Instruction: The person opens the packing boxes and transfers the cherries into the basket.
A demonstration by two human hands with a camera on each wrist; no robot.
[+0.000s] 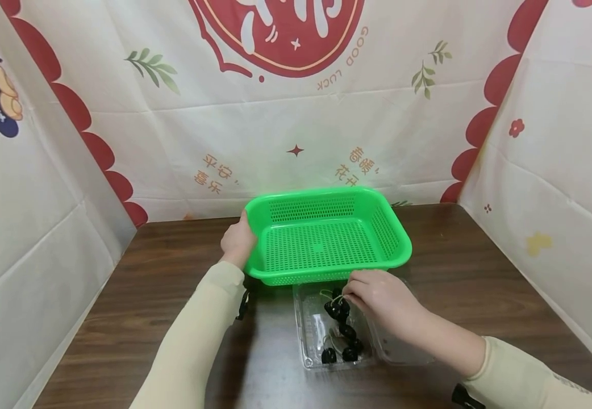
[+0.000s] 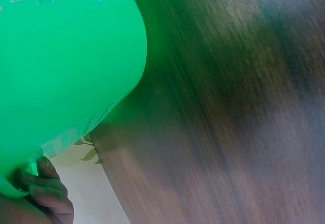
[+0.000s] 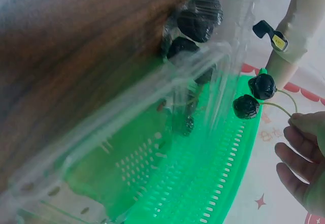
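The left hand (image 1: pixel 238 241) grips the left rim of a green plastic basket (image 1: pixel 318 276); in the left wrist view its curled fingers (image 2: pixel 48 196) hold the basket's edge. The right hand (image 1: pixel 384 296) pinches thin green stems between thumb and forefinger, over a clear plastic box (image 1: pixel 312 363). From those stems hang two dark cherries (image 3: pixel 262 86) (image 3: pixel 246 106), seen in the right wrist view. More dark cherries (image 1: pixel 349 354) lie in the box, which stands in front of the basket. Inside, the basket shows only its perforated bottom.
The box's clear lid (image 1: pixel 403 352) lies folded out to the right, under the right forearm. A brown wooden table (image 1: pixel 148 318) bears everything. Printed white cloth (image 1: pixel 296 130) hangs behind the basket and along both sides.
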